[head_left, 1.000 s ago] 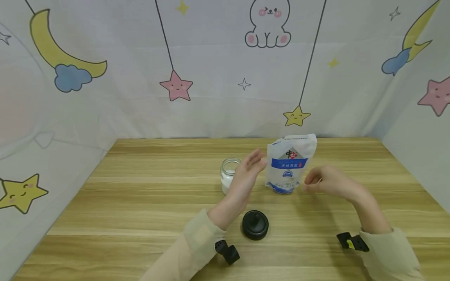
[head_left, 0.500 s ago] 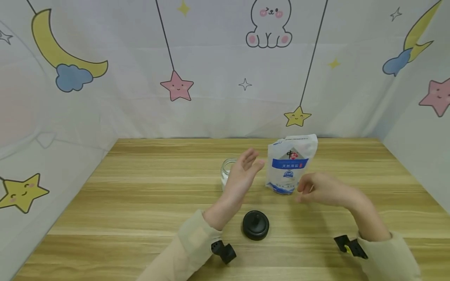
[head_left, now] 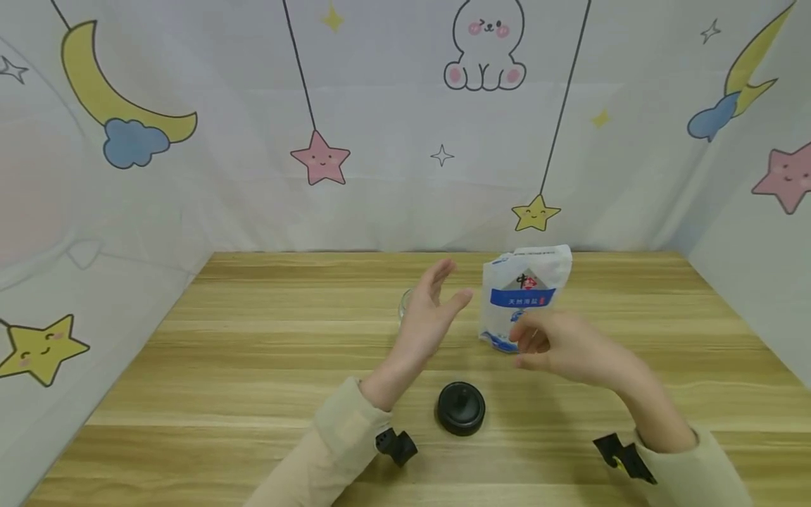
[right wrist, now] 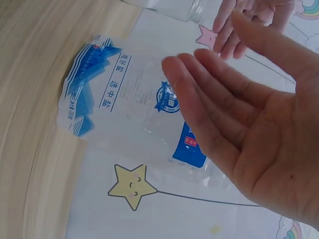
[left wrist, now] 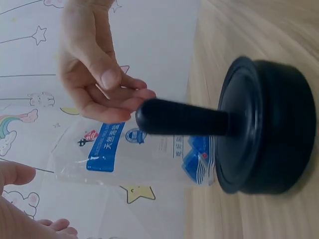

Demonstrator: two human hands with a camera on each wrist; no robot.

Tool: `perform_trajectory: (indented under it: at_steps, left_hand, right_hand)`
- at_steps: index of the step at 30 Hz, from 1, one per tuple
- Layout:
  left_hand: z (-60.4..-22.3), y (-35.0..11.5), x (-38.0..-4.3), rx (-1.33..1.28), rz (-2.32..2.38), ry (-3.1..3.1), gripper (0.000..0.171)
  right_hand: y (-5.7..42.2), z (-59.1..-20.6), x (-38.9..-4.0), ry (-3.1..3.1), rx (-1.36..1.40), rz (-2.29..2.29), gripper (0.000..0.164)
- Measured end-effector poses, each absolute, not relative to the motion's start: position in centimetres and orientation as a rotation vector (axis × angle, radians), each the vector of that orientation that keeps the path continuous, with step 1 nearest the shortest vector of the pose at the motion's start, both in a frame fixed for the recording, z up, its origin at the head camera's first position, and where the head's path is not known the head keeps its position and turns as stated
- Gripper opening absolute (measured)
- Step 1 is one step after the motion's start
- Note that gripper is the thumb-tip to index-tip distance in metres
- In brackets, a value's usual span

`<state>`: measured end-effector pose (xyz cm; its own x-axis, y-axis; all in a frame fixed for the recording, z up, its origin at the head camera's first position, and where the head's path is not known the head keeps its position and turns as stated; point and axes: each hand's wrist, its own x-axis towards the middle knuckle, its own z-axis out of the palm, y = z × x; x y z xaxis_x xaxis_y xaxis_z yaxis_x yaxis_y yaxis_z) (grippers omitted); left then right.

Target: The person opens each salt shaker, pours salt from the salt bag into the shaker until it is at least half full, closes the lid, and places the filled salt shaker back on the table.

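My left hand point(head_left: 423, 320) is held over the table with its fingers extended and nothing in them. Behind it, a glass jar point(head_left: 403, 304) is mostly hidden; its clear wall point(right wrist: 172, 6) shows at the top of the right wrist view. A white and blue bag of sea salt point(head_left: 521, 282) stands upright at the back, right of the jar. In front of the bag, my right hand point(head_left: 576, 348) hangs with loosely bent fingers, holding nothing, and overlaps its lower right part. Nearer me, between the forearms, lies a round black lid point(head_left: 461, 408) with a knob handle point(left wrist: 184, 117).
The wood-grain table point(head_left: 253, 380) runs back to a white cloth backdrop point(head_left: 393, 211) printed with stars, moons and a bear. Cloth also closes off the left and right sides. Black camera mounts point(head_left: 395, 446) sit at both wrists.
The left hand has drifted left and now covers most of the jar. The right hand has moved left and slightly nearer, across the front of the salt bag. Bag and lid stay put.
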<state>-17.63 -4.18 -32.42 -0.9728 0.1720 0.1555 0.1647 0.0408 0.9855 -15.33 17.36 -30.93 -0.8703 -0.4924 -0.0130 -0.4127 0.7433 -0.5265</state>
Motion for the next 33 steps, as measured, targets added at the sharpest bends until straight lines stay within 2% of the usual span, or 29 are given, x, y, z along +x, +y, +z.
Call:
perform_trajectory:
  at_steps: [7, 12, 19, 33]
  left_hand:
    - [-32.7, -5.1, -18.1, 0.423, 2.134, 2.323, 0.060]
    - [-33.0, -5.6, -18.4, 0.407, 2.093, 2.395, 0.064]
    - [-33.3, -6.4, -18.6, 0.395, 2.004, 2.514, 0.069]
    - [-33.9, -7.9, -19.1, 0.377, 1.947, 2.592, 0.070]
  right_hand:
    - [16.5, -31.6, -14.8, 2.694, -0.892, -0.715, 0.032]
    - [15.8, -32.1, -14.5, 2.686, -0.971, -0.675, 0.036]
    - [14.8, -32.3, -14.2, 2.647, -0.995, -0.654, 0.050]
    - [12.9, -33.7, -13.7, 2.660, -0.968, -0.566, 0.058]
